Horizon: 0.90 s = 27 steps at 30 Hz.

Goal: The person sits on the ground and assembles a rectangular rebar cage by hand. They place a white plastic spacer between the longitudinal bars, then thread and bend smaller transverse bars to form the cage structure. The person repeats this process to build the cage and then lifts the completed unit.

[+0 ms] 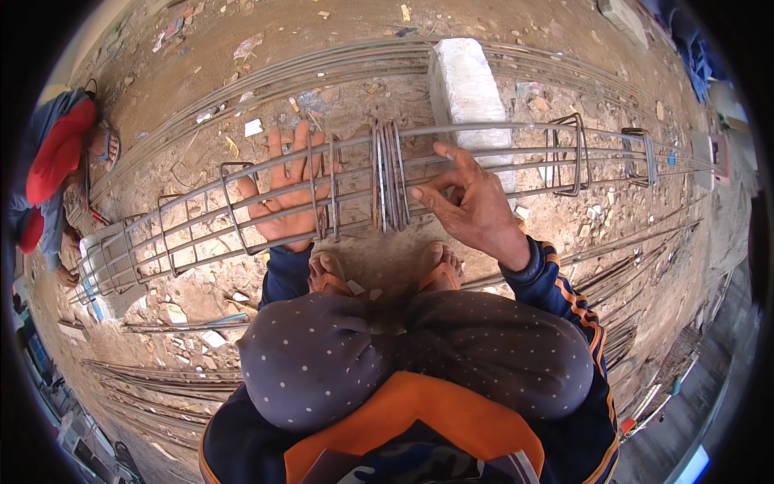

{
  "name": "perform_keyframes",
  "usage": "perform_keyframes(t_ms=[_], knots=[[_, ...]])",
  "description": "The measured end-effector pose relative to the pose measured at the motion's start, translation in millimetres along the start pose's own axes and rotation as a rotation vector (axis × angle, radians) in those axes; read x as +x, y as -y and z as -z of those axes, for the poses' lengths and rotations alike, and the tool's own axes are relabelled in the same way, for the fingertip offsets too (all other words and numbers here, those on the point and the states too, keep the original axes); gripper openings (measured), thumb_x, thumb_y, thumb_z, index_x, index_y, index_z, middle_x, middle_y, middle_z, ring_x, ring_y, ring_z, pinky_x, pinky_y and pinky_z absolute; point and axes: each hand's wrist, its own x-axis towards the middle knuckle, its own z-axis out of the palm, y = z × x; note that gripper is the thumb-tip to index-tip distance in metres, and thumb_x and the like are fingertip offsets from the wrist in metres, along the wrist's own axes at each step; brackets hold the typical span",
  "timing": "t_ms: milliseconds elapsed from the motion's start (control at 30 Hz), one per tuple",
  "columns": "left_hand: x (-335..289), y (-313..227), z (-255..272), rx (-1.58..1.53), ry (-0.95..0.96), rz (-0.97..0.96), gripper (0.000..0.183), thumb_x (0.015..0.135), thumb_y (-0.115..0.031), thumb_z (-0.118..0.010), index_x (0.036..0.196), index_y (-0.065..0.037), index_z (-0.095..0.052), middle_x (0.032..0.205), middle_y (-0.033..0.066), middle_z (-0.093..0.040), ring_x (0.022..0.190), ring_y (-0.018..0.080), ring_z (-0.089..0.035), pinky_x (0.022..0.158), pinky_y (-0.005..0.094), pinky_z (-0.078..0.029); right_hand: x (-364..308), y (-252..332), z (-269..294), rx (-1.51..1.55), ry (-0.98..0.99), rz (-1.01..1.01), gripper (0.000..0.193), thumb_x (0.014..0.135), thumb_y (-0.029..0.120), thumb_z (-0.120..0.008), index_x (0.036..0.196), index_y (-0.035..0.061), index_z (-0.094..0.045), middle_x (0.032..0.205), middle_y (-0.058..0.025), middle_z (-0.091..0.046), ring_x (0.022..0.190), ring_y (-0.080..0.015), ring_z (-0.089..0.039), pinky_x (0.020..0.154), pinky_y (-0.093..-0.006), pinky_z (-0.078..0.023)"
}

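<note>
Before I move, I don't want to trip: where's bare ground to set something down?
Open dirt, lightly littered, stretches beyond the far rods; a smaller patch lies between the feet. Between left hand and right hand, stirrups crowd the rebar cage; more rods crowd the lower left.

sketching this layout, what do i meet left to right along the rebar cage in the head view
Whitish block, left hand, bunched wire stirrups, right hand, rectangular stirrup, far-right stirrups.
</note>
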Motion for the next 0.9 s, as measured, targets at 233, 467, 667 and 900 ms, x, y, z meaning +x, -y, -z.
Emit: perform_keyframes(t_ms=[233,467,667,900], knots=[[-1,-3,1,-0.013,0.000,-0.005,0.090,0.099,-0.076,-0.029,0.168,-0.022,-0.006,0.174,0.0167,-0.002,0.160,0.0364,-0.006,0.126,0.0626,-0.007,2,23,-40,0.165,0.026,-0.233,0.080,0.085,0.015,-0.080,0.152,-0.0023,-0.040,0.082,-0.0094,-0.074,0.069,-0.0151,-0.070,0.062,-0.0271,-0.053],[0,-2,-5,0.060,-0.003,0.007,0.090,0.100,-0.074,-0.034,0.168,-0.021,-0.007,0.174,0.0167,-0.001,0.160,0.0365,-0.005,0.126,0.0623,-0.007,-10,-6,-9,0.449,-0.078,-0.139,0.066,0.093,-0.006,-0.068,0.154,0.0001,-0.044,0.091,0.0022,-0.069,0.063,0.0020,-0.049,0.053,-0.0173,-0.039],[-2,-4,-11,0.066,-0.024,-0.002,0.089,0.100,-0.071,-0.038,0.168,-0.021,-0.008,0.174,0.0162,-0.001,0.160,0.0374,-0.006,0.127,0.0603,-0.010,-25,-12,60,0.741,-0.077,-0.300,0.057,0.094,-0.008,-0.067,0.148,-0.0008,-0.052,0.107,-0.0060,-0.073,0.084,-0.0043,-0.063,0.063,-0.0179,-0.049],[3,-7,-24,0.090,0.027,0.008,0.089,0.100,-0.066,-0.045,0.168,-0.021,-0.008,0.174,0.0161,-0.001,0.160,0.0359,-0.004,0.127,0.0607,-0.009,-33,-61,91,0.977,-0.069,-0.208,0.049,0.095,-0.004,-0.065,0.143,0.0008,-0.058,0.109,-0.0103,-0.073,0.089,-0.0081,-0.068,0.051,-0.0133,-0.046]])
